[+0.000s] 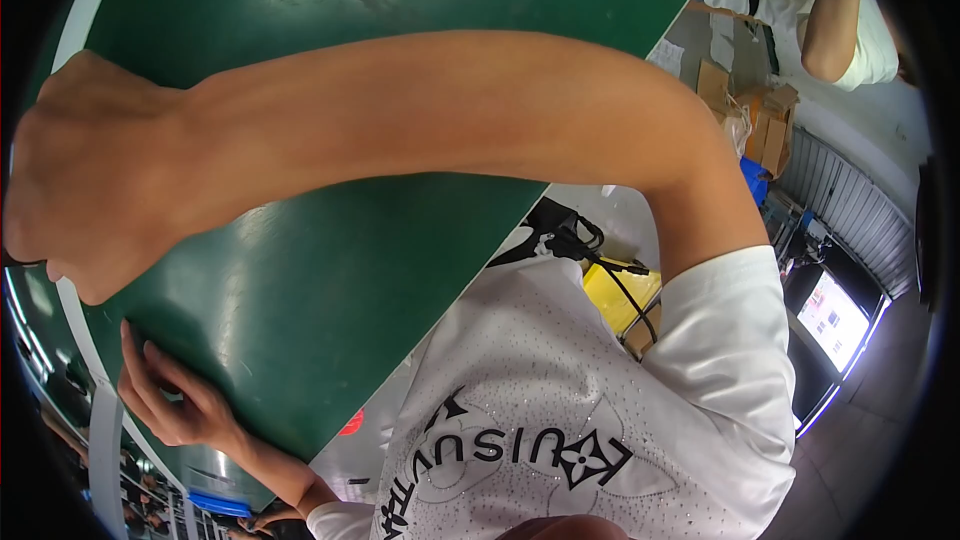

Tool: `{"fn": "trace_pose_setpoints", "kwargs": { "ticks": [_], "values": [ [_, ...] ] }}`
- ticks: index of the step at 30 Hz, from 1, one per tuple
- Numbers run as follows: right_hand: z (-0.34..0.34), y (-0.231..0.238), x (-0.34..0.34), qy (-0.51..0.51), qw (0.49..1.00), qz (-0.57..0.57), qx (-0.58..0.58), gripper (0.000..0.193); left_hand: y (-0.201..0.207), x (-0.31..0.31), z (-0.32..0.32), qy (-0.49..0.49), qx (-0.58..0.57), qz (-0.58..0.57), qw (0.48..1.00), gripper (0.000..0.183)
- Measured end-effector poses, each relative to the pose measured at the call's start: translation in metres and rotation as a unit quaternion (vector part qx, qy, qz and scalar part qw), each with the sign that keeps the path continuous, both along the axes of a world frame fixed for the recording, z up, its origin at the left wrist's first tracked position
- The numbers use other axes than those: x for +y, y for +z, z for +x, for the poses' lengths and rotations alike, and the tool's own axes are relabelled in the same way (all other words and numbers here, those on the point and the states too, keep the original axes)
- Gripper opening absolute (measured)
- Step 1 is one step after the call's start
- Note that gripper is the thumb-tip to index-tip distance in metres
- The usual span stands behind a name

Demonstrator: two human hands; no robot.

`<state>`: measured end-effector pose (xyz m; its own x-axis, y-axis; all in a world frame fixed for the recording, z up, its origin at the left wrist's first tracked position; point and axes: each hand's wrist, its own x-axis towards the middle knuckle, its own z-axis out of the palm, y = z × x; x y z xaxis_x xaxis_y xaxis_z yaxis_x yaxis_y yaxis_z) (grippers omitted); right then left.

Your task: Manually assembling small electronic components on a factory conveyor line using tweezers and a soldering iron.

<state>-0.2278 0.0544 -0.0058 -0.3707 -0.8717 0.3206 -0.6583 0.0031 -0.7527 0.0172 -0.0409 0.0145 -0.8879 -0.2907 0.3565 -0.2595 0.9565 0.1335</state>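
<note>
My right arm stretches across the view from the white sleeve at the right, well above the green table. At its end, my right hand (95, 175) is closed in a fist at the far left, with its back toward me. A small dark edge shows under the fist, and the curled fingers hide whatever they hold. My left hand (180, 402) is lower down, by the table's pale edge. Its fingers are apart and slightly bent, with nothing in them. The green tabletop (330, 270) lies beneath both hands.
A blue object (220, 505) sits near the table's lower left. Beyond the right edge are cardboard boxes (770, 130), a yellow bin (610, 295), black cables (590, 235) and a lit screen (833, 320). Another person's arm (832, 25) shows at the upper right.
</note>
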Motion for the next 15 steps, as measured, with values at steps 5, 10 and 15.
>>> {"fn": "trace_pose_setpoints", "kwargs": {
  "ticks": [5,10,15],
  "values": [
    [-0.002,0.000,0.010,-0.030,0.999,-0.018,0.033,0.012,-0.008,0.003,-0.003,-0.014,0.004,0.012,1.000,0.024],
    [0.003,-0.001,-0.002,-0.021,0.999,-0.022,0.024,0.014,0.001,0.002,0.001,-0.011,0.001,-0.008,1.000,0.022],
    [0.001,-0.006,0.000,-0.026,0.999,-0.006,0.026,0.013,-0.007,0.004,-0.003,-0.016,0.008,0.003,1.000,0.021]
  ]
}}
